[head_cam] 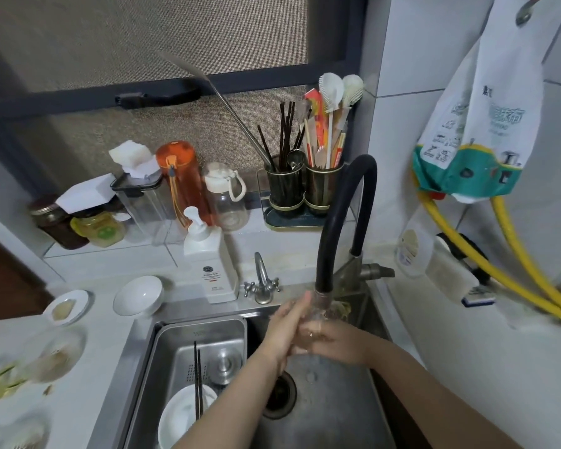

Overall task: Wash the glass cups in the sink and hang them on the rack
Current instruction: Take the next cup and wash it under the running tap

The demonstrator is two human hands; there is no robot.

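Observation:
A clear glass cup [318, 319] is held over the steel sink [334, 403], right under the nozzle of the black hose tap [322, 291]. My right hand [336, 346] grips the cup from below and from the right, fingers curled round it. My left hand [287, 325] lies against the cup's left side with its fingers stretched up toward the nozzle. The cup is blurred and largely hidden by both hands. Another glass cup [57, 354], blurred, stands on the counter at the far left. I see no rack.
A steel drain tray [208, 335] in the sink's left half holds a white bowl [178, 416] and black chopsticks [197, 377]. A soap pump bottle [212, 270], a small tap [262, 283] and a white bowl [138, 294] stand behind the sink. Yellow hoses [528, 264] hang at the right.

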